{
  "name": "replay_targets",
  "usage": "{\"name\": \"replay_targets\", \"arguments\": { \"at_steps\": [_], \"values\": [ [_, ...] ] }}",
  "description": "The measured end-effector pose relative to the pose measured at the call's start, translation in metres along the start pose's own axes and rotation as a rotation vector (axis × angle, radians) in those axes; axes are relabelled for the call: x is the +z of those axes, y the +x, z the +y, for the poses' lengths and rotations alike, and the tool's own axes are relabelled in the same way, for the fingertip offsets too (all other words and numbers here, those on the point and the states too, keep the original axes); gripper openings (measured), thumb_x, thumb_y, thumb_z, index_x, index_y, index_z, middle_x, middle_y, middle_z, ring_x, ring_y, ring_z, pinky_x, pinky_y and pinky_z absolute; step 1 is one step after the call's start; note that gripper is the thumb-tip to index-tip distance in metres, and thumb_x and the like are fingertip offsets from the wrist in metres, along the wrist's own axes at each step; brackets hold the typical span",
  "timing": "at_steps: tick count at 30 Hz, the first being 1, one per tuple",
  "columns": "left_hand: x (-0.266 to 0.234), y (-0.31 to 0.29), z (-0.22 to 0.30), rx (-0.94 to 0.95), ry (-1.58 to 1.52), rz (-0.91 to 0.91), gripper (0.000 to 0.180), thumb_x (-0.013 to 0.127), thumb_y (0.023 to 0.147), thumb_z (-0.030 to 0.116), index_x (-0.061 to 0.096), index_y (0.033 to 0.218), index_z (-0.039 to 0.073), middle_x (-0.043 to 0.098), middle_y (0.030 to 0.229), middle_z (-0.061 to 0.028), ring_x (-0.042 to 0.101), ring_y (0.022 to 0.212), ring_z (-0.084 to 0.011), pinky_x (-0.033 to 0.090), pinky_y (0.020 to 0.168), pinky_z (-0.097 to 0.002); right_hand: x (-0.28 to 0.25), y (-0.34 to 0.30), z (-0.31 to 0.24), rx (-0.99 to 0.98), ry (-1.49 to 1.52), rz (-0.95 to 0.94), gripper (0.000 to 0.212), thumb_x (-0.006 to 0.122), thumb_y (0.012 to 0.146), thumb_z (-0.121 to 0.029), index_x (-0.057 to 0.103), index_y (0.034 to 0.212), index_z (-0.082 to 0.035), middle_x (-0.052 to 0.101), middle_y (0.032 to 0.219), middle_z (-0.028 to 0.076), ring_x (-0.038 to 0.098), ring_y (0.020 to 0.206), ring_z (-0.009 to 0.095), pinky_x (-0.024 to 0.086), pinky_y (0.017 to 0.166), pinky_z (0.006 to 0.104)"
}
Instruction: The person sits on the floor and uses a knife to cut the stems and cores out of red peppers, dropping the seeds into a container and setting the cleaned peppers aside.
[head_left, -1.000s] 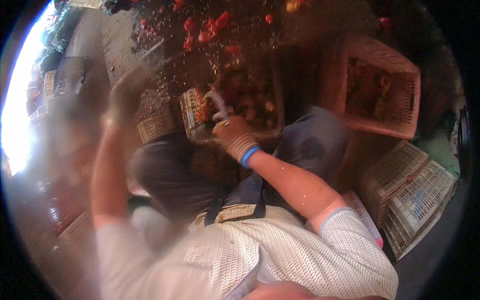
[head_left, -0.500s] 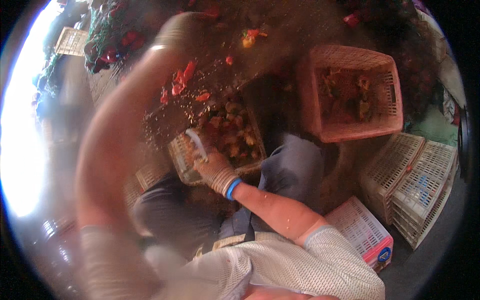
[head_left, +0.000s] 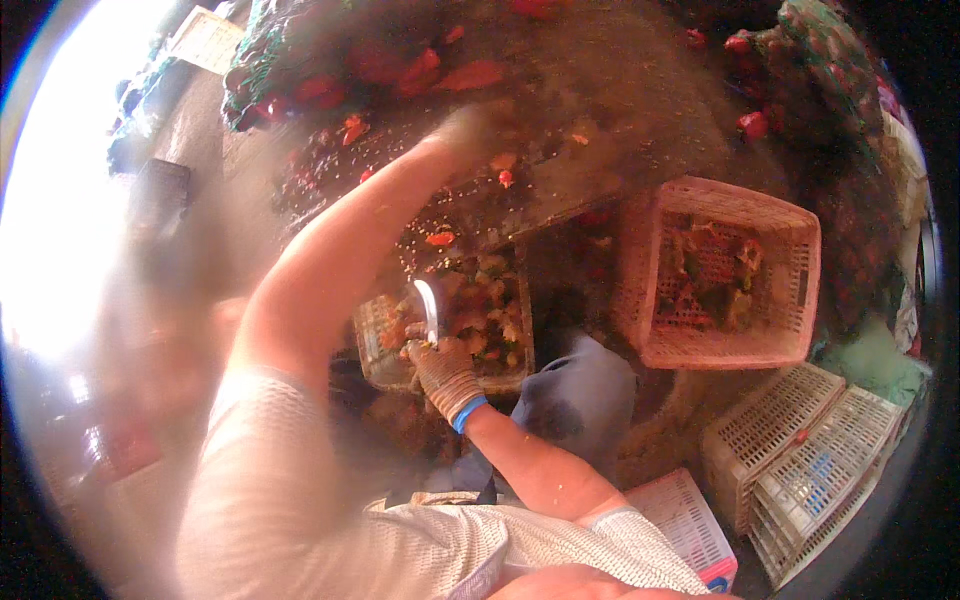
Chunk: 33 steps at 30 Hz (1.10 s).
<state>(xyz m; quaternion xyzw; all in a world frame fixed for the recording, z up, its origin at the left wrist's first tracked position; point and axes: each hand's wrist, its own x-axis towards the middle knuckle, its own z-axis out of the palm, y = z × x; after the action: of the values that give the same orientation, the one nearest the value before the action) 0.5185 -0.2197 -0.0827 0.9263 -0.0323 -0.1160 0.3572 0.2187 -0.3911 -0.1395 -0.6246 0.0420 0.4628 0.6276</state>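
Note:
My gloved right hand [head_left: 447, 375], with a blue band at the wrist, is closed on the handle of a small curved knife [head_left: 429, 305]. Its pale blade points up over a crate [head_left: 375, 372] filled with orange, red and greenish pieces [head_left: 485, 300] that look like pepper cores. My left arm stretches forward across the work surface. The gloved left hand [head_left: 475, 128] is blurred at the far side, close to red peppers [head_left: 470, 76]; its fingers do not show clearly. Pale seeds and red scraps [head_left: 440, 239] lie scattered on the surface between the hands.
A pink plastic crate [head_left: 735, 345] with some scraps inside stands to the right. Stacked pale crates [head_left: 825, 470] and a pink-and-white crate [head_left: 680, 525] are at the lower right. Green net sacks [head_left: 835, 55] of red peppers stand at the far right, others at the far left.
My left hand has swung from the far left toward the middle, near the red peppers. The right hand still holds the knife over the crate, its blade now more upright. The view has shifted.

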Motion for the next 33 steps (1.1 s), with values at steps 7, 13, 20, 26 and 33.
{"name": "replay_targets", "arguments": {
  "at_steps": [7,13,20,26,33],
  "values": [
    [-0.018,-0.229,0.019,-0.571,-0.922,0.585,0.031,0.068,0.097,0.029,0.067,0.119,0.008,0.068,0.095,-0.0028,0.066,0.081,-0.0149,0.054,0.065,-0.0309,-0.034,-0.011,-0.061,-0.173,-0.328,0.085,0.042,0.060,0.093,-0.038,0.069,0.109,0.000,0.071,0.097,0.021,0.067,0.087,0.036,0.051,0.075,0.0478],
    [0.079,-0.308,0.069,-0.732,-1.041,0.754,0.035,0.074,0.094,0.020,0.066,0.124,0.005,0.068,0.106,-0.0051,0.065,0.089,-0.0176,0.056,0.079,-0.0320,-0.033,-0.018,-0.072,-0.287,-0.534,0.013,0.058,0.063,0.096,-0.051,0.067,0.117,0.002,0.070,0.109,0.027,0.066,0.100,0.044,0.052,0.081,0.0504],
    [0.095,-0.332,0.097,-0.669,-1.110,0.612,0.025,0.074,0.094,0.014,0.071,0.115,0.002,0.072,0.095,-0.0039,0.064,0.086,-0.0137,0.053,0.076,-0.0278,-0.049,-0.045,-0.055,-0.367,-0.394,-0.101,0.030,0.062,0.099,-0.024,0.068,0.120,-0.002,0.072,0.107,0.016,0.069,0.093,0.034,0.054,0.075,0.0451],
    [0.045,-0.335,0.088,-0.647,-0.605,0.631,0.036,0.070,0.097,0.017,0.065,0.130,0.003,0.068,0.130,-0.0114,0.065,0.109,-0.0164,0.052,0.094,-0.0292,-0.052,-0.026,-0.044,-0.252,-0.801,0.040,0.040,0.066,0.097,-0.035,0.064,0.124,-0.006,0.068,0.083,0.022,0.068,0.076,0.036,0.055,0.069,0.0495],
    [-0.050,-0.304,-0.164,-0.589,0.323,0.670,0.058,0.062,0.101,0.031,0.043,0.152,0.011,0.046,0.155,-0.0150,0.041,0.144,-0.0292,0.033,0.120,-0.0383,-0.041,-0.015,-0.033,-0.198,-0.763,0.085,0.062,0.065,0.092,-0.054,0.066,0.117,0.003,0.069,0.082,0.024,0.068,0.074,0.038,0.055,0.068,0.0506]
  ]
}}
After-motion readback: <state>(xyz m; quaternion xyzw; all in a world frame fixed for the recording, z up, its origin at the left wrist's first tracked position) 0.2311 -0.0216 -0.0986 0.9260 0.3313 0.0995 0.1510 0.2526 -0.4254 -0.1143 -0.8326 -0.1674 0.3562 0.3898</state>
